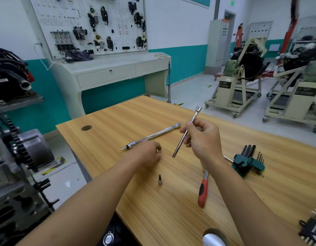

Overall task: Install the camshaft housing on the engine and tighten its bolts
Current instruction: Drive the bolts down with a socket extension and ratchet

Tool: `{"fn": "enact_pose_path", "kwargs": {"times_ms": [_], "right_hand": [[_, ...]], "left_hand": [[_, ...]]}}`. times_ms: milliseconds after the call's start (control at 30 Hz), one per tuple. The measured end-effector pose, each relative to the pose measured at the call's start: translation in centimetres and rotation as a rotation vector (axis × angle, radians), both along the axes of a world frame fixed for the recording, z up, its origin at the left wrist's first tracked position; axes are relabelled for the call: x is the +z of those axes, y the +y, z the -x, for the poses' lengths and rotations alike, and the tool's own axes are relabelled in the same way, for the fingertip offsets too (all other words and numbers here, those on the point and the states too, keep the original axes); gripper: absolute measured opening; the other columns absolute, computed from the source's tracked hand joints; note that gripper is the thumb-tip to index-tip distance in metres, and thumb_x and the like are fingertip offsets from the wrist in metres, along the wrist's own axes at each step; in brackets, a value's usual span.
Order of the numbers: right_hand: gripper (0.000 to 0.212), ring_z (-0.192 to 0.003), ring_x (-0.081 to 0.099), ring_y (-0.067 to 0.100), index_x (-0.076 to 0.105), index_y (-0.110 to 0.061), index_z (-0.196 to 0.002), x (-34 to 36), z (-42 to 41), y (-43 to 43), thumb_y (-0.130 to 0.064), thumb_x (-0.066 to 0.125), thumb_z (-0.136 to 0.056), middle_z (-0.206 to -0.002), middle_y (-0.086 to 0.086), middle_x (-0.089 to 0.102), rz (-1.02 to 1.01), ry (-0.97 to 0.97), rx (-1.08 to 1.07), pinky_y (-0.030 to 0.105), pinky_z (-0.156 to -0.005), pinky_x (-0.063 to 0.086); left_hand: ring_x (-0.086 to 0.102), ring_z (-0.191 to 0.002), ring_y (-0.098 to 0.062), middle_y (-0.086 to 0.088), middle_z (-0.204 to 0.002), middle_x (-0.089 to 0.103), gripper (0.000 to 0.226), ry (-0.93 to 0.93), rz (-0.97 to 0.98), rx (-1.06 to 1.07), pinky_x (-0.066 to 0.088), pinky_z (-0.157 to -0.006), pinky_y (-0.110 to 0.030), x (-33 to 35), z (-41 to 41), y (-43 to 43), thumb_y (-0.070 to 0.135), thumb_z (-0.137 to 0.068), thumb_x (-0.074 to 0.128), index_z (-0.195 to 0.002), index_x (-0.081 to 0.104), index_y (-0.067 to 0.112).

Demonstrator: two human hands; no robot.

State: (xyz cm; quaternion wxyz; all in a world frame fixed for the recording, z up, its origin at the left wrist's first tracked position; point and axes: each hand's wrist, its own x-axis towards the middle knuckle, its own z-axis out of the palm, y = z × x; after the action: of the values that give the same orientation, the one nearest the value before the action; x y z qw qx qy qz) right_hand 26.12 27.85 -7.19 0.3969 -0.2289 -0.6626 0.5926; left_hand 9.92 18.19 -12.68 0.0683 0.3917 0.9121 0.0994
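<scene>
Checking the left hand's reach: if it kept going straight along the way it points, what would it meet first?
Likely the long extension bar lying on the wooden table, just beyond the left hand; depth is unclear from this one view.

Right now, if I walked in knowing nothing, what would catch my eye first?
Probably the right hand at mid-table, holding a shiny extension bar tilted above the wooden table. Beside it, the left hand reaches down near a second, longer bar lying flat. A red-handled ratchet lies nearer the viewer.
</scene>
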Motion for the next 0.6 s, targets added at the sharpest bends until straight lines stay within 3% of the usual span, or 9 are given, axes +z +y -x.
{"fn": "enact_pose_path", "kwargs": {"times_ms": [133,167,267,333,433,600], "right_hand": [[0.023,-0.048,0.056,0.008,0.069,-0.012,-0.081,0.6,-0.5,0.0,-0.018,0.056,-0.099,-0.073,0.008,0.072,0.023,0.007,-0.009,0.021,-0.047,0.048],[0.024,-0.048,0.056,0.009,0.069,-0.011,-0.081,1.0,-0.6,-0.3,-0.018,0.056,-0.1,-0.074,0.011,0.072,0.028,0.02,-0.006,0.022,-0.048,0.047],[0.025,-0.052,0.059,0.012,0.068,-0.012,-0.081,3.0,-1.0,-2.0,-0.019,0.054,-0.101,-0.074,0.01,0.072,0.068,0.141,0.037,0.023,-0.05,0.048],[0.023,-0.054,0.063,0.014,0.067,-0.013,-0.083,4.7,-1.1,-3.9,-0.019,0.054,-0.101,-0.078,0.006,0.074,0.096,0.265,0.098,0.023,-0.049,0.049],[0.024,-0.053,0.062,0.016,0.064,-0.017,-0.081,6.7,-1.1,-7.3,-0.017,0.052,-0.102,-0.078,0.004,0.073,0.097,0.37,0.19,0.024,-0.048,0.049],[0.028,-0.049,0.058,0.014,0.064,-0.015,-0.078,8.9,-0.2,-13.1,-0.016,0.05,-0.103,-0.067,0.002,0.07,0.077,0.393,0.321,0.024,-0.047,0.047]], "left_hand": [[0.063,-0.095,-0.016,-0.001,-0.109,0.068,0.017,-0.131,-0.167,-0.01,0.052,-0.082,-0.03,-0.3,-1.3,-0.6,0.027,-0.099,0.059,-0.111,0.069,0.019],[0.063,-0.087,-0.014,-0.001,-0.1,0.068,0.016,-0.278,-0.323,0.018,0.052,-0.075,-0.028,0.1,-2.1,-1.2,0.025,-0.099,0.06,-0.107,0.07,0.016],[0.06,-0.066,-0.01,-0.003,-0.081,0.064,0.014,-0.966,-0.919,0.069,0.048,-0.056,-0.023,2.6,-5.7,-4.6,0.018,-0.099,0.06,-0.101,0.072,0.01],[0.059,-0.065,-0.009,-0.001,-0.081,0.064,0.015,-1.232,-1.088,0.001,0.047,-0.054,-0.02,4.3,-7.7,-7.6,0.019,-0.095,0.063,-0.102,0.075,0.012],[0.059,-0.062,-0.007,-0.001,-0.078,0.065,0.02,-1.346,-1.197,-0.02,0.046,-0.051,-0.018,6.5,-9.6,-11.9,0.023,-0.085,0.066,-0.097,0.079,0.012],[0.057,-0.056,-0.005,-0.002,-0.075,0.065,0.016,-1.252,-1.374,0.067,0.046,-0.046,-0.016,9.8,-10.8,-18.0,0.022,-0.081,0.066,-0.083,0.079,0.013]]}}
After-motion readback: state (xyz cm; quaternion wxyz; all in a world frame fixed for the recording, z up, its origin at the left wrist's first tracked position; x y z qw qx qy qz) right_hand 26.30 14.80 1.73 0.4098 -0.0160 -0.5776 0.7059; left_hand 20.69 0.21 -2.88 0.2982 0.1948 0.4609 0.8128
